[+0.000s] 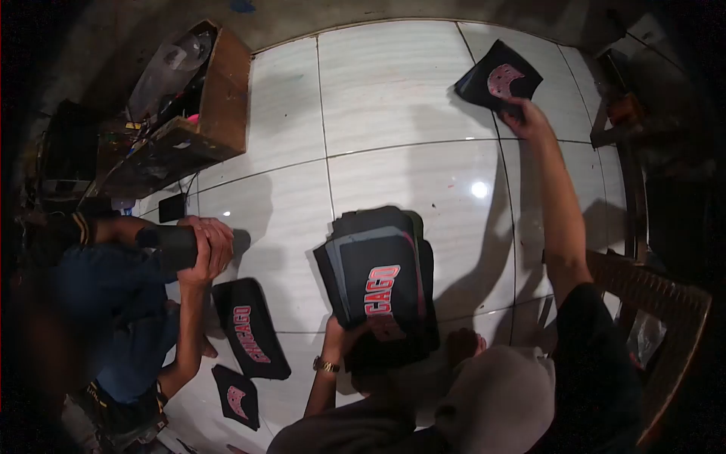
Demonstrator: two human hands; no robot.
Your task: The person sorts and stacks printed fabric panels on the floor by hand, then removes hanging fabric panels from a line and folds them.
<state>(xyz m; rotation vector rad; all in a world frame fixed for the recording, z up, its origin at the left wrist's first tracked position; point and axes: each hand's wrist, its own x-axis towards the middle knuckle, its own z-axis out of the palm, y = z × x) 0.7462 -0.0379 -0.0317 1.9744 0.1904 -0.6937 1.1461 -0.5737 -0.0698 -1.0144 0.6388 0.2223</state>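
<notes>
Black printed piece [501, 78] is far right, and I see the right hand [524, 119] pinching its near edge; the left hand [342, 338] touches the CHICAGO-printed stack [382, 280] at near centre, though whether it grips I cannot tell.

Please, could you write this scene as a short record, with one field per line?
Left hand: at the near left side of the stack
Right hand: grips the near edge of the far piece
Stack top: dark, printed CHICAGO
Floor: pale tiles
At left: CHICAGO panel and, nearer, a smaller piece
Far left: brown box
</notes>
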